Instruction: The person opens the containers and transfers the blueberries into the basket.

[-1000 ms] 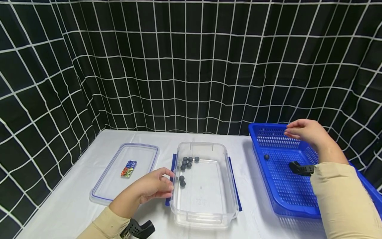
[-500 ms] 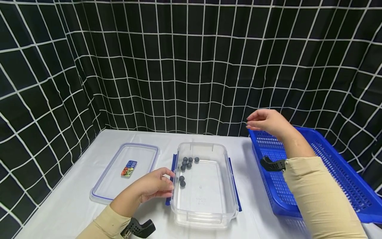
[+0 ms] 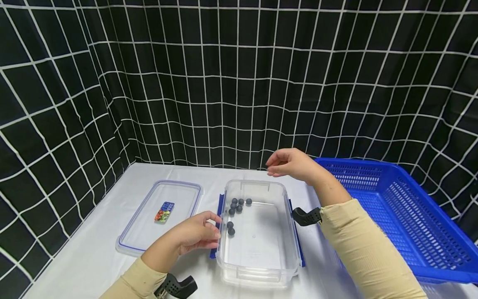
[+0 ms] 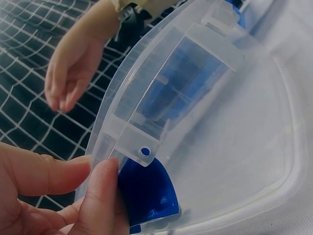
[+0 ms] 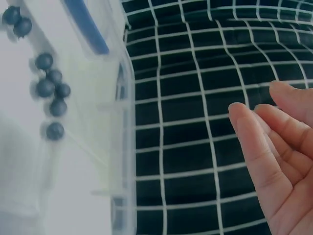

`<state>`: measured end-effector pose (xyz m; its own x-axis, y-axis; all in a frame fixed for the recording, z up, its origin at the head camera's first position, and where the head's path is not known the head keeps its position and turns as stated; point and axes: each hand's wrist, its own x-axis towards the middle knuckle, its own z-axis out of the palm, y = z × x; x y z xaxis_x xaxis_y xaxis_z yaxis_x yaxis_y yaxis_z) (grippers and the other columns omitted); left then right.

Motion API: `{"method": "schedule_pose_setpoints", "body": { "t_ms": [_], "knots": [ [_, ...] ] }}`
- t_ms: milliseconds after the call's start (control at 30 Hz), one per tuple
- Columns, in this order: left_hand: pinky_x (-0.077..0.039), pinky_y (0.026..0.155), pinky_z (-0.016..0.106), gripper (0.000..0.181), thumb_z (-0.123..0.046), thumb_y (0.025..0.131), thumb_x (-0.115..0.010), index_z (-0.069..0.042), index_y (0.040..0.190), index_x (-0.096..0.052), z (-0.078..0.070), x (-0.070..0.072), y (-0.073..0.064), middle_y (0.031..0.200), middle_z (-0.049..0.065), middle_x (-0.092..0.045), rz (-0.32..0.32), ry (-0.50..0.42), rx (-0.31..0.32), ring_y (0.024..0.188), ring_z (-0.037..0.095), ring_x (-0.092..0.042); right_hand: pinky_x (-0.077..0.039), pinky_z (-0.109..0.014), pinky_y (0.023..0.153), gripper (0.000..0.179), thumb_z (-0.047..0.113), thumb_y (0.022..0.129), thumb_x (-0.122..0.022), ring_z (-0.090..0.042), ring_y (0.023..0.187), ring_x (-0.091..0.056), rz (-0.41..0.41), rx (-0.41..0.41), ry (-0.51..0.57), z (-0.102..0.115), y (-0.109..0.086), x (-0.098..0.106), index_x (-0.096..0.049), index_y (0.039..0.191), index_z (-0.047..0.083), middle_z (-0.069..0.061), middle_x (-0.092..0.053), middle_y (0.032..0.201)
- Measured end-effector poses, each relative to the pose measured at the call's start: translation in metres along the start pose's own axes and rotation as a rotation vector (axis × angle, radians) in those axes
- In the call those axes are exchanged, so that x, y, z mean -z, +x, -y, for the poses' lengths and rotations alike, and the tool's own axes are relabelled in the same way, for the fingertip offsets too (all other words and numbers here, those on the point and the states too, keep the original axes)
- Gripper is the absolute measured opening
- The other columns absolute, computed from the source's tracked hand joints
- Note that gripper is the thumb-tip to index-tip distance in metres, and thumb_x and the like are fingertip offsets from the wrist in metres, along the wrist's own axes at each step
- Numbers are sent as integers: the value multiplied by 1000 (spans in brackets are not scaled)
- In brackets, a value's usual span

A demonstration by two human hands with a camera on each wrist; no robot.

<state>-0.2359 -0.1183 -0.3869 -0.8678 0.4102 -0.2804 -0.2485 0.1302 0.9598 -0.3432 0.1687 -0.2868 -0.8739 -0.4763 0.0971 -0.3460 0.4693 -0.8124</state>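
Balls (image 3: 239, 209) in box (image 3: 261, 245), by its left wall; left hand (image 3: 196, 232) pinching that wall; right hand (image 3: 293, 165) near far end, fingers loosely bent, no ball visible; likely between picks, next needs lowering, fingertip pinch

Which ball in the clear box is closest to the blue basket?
The rightmost ball, slightly apart at the back; the other seven balls lie farther left.

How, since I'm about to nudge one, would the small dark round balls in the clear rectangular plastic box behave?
The small dark round balls would probably roll easily, given their shape. Clustered ones may bump neighbours, sitting so close together. The clear rectangular plastic box, being walled, would likely stop them rolling away.
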Motion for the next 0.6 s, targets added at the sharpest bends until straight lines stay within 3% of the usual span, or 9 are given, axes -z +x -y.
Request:
{"method": "schedule_pose_setpoints", "body": {
  "t_ms": [600],
  "knots": [
    [-58, 68, 26, 44, 6, 81, -58, 4, 120, -39, -2, -1, -3, 83, 9, -54, 14, -16, -9, 68, 15, -59, -57, -30, 74, 14, 2, 82, -65, -19, 80, -65, 127, -62, 19, 8, 23, -67, -63, 95, -2, -10, -66, 86]
  ]
}}
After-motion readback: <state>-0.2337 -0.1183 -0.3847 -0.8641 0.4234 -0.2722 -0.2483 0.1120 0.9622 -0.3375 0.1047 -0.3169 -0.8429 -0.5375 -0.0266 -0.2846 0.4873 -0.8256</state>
